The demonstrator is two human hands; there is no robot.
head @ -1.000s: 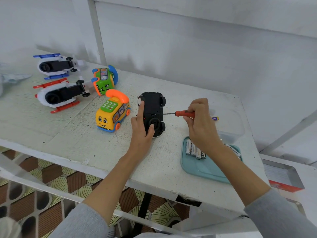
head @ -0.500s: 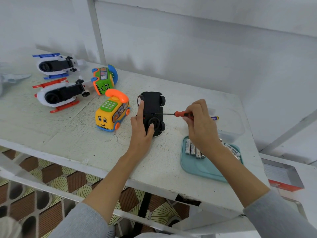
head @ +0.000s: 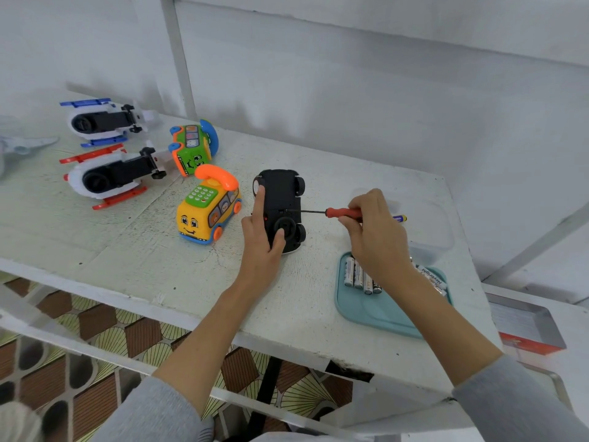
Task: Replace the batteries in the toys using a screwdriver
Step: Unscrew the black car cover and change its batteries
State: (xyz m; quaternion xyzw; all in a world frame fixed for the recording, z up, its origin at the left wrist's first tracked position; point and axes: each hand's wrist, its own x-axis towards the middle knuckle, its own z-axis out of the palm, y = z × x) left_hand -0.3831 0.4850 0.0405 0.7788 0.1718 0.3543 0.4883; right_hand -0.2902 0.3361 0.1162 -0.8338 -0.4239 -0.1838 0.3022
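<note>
A black toy car (head: pixel 282 199) lies upside down on the white table (head: pixel 134 260), wheels up. My left hand (head: pixel 263 240) holds it from the near side, forefinger along its left edge and thumb on the round part of its underside. My right hand (head: pixel 376 237) pinches the red handle of a small screwdriver (head: pixel 334 213), whose thin shaft lies level with its tip on the car's underside. Several batteries (head: pixel 358 275) lie in a teal tray (head: pixel 379 311), partly hidden by my right wrist.
A yellow phone-bus toy (head: pixel 207 212) stands left of the car, a green bus toy (head: pixel 191 148) behind it. Two white helicopters (head: pixel 105 180) (head: pixel 98 122) lie upside down at far left. A clear plastic box (head: pixel 427 231) sits behind the tray. A metal tray (head: pixel 522 327) is lower right.
My right hand's fingers have shifted a little along the screwdriver handle, hinting at a turn. The car and my left hand have stayed put.
</note>
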